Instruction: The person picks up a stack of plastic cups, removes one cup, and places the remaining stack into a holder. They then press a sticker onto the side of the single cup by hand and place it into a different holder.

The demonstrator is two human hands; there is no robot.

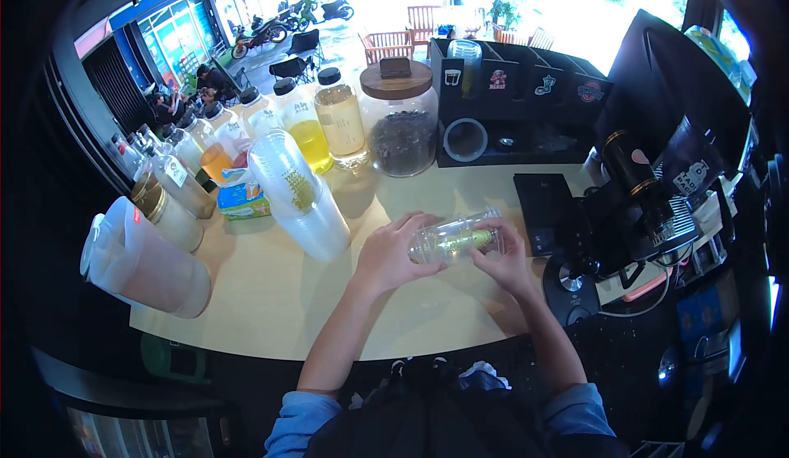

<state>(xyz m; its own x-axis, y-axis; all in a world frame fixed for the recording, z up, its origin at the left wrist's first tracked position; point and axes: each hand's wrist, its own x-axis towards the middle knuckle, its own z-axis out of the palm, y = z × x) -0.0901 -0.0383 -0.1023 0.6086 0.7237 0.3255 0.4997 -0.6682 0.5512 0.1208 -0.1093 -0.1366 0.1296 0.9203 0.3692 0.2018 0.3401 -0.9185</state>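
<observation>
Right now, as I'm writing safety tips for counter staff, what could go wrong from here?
The clear printed plastic cup is held sideways between the left hand and right hand; it might slip or dent if squeezed hard.

The tall stack of clear plastic cups stands close to the left hand and appears to lean, so a bump could topple it.

The frosted pitcher sits near the counter's edge and might get knocked off.

Bkgd daylight blown out; counter (246, 293) med-bright w/ soft shadows; edges v. dark, fisheye-bent
</observation>
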